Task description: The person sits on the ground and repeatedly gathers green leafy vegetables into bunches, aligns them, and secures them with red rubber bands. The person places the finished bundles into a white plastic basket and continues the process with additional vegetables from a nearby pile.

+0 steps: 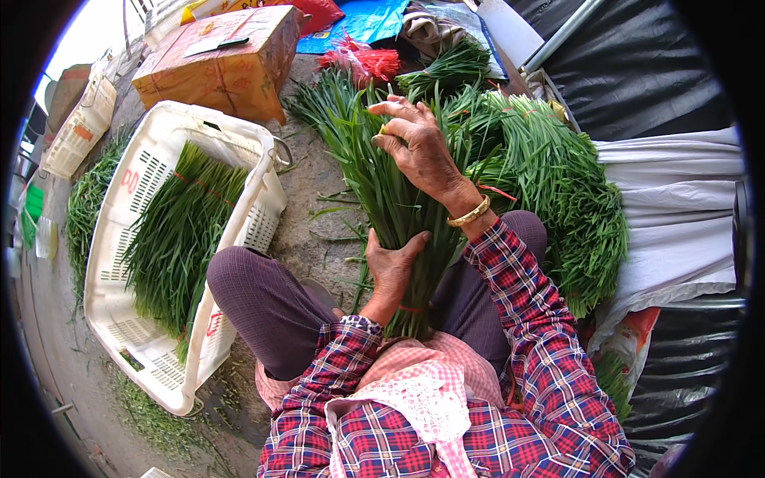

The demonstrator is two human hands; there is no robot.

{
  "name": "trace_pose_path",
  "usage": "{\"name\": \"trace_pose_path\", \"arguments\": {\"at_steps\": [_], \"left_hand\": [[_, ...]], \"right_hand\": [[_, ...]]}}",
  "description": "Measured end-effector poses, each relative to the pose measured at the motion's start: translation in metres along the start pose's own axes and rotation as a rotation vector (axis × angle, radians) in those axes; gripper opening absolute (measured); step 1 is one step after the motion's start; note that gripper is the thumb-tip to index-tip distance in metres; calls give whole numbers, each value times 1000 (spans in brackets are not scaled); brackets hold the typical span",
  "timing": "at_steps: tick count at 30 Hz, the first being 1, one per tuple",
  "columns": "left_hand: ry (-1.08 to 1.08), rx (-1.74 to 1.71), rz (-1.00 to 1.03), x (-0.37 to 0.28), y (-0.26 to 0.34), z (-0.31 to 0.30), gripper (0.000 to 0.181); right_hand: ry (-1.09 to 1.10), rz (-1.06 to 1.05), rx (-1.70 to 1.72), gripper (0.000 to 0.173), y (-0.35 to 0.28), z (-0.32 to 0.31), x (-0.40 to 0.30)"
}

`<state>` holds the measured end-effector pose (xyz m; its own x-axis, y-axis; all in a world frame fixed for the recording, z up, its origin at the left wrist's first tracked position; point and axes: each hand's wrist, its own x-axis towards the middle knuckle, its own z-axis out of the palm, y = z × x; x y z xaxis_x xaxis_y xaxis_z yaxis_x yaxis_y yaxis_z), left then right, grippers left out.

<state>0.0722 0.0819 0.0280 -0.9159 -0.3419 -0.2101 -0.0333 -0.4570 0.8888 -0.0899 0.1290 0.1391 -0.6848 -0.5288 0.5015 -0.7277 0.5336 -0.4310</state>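
My left hand (391, 266) is wrapped around a bunch of garlic chives (382, 191), which stands upright between my knees. A red band (412, 309) circles the bunch near its lower end, by my lap. Over the leafy top, my right hand (415, 149) has its fingers curled, with a small yellow bit at the fingertips; whether it grips a leaf is unclear. To my left, a white plastic crate (239, 224) holds banded chives (185, 239). A large heap of chives (550, 179) lies to my right.
Beyond the crate sits a taped cardboard box (233, 77) with a dark flat object (233, 42) on top. Red ties (373, 63) lie beyond the chives. Leaf scraps (155, 418) litter the concrete floor. White cloth (669, 209) and black sheeting (651, 71) border the right side.
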Motion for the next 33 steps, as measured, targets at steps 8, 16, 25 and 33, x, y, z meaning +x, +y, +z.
{"name": "trace_pose_path", "arguments": {"at_steps": [8,16,25,33], "left_hand": [[22,17,-28,0,2,-1,50],[11,9,-26,-2,4,1,49],[16,44,-16,0,0,1,50],[10,4,-14,1,-3,0,52]], "right_hand": [[203,204,699,26,-1,-31,20],[-25,-51,-108,28,9,-31,15],[-97,-4,-136,28,17,-27,0],[-90,-15,-61,15,19,-23,1]]}}
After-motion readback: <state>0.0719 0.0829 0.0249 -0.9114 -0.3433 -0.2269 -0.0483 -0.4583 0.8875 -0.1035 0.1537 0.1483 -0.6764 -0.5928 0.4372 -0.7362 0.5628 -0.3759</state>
